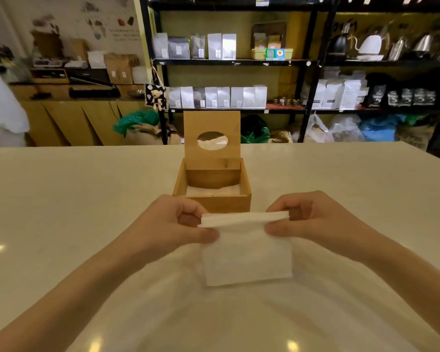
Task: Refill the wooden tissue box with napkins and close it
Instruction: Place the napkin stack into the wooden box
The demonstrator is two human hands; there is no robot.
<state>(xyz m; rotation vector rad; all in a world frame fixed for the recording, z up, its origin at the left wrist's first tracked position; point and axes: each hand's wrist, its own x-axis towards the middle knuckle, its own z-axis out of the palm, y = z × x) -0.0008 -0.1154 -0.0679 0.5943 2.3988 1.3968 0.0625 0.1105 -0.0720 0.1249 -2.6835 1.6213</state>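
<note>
A square, light-brown wooden tissue box (212, 191) stands open on the pale, glossy stone-like countertop (61, 199). Its flat hinged lid (212, 138), pierced by an oval opening, stands upright at the far wall. Inside, a layer of white napkins (208, 193) lies low on the bottom, well beneath the rim; the smooth inner walls above it are bare wood.

Just in front of the box, a stack of soft, square white paper napkins (247, 247) is held over the countertop, its layered top edge showing and its matte face hanging toward the camera. The left hand (178, 222) pinches the stack's upper left corner between thumb and curled fingers; the right hand (313, 219) pinches the upper right corner the same way.

Behind the countertop, black metal shelves (313, 64) carry white and grey pouches and metal kettles.
</note>
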